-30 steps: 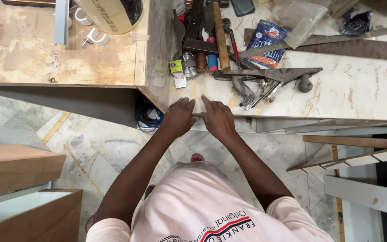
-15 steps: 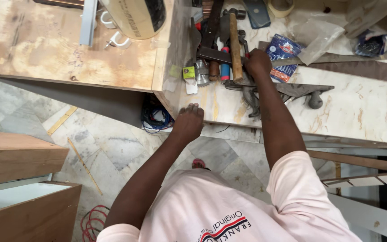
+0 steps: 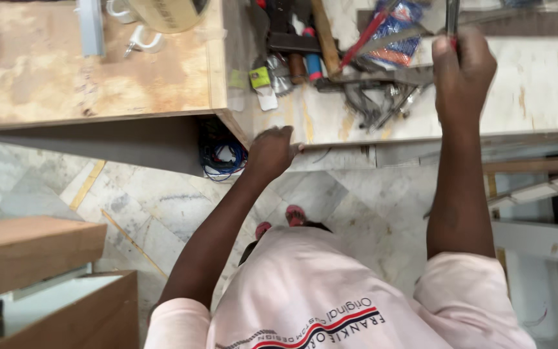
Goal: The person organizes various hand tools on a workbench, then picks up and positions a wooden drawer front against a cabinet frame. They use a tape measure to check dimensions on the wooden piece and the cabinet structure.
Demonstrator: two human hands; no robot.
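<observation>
My left hand (image 3: 271, 152) curls its fingers over the front edge of the pale workbench (image 3: 485, 110). My right hand (image 3: 463, 68) is raised over the bench top at the right, closed around a slim metal tool with a red grip (image 3: 452, 22); the tool's upper end runs out of view. Just left of that hand lies a heap of metal hand tools (image 3: 376, 103).
A wooden-handled hammer (image 3: 323, 32), a blue packet (image 3: 398, 26) and small bottles lie at the back of the bench. A plywood board (image 3: 85, 71) with a tape roll (image 3: 163, 10) sits left. Blue wire coil (image 3: 221, 155) hangs under it. Wooden boxes (image 3: 27, 249) stand lower left.
My right hand left the bench edge, reached into the tool heap, and now holds a red-gripped tool farther right. My left hand stayed on the edge.
</observation>
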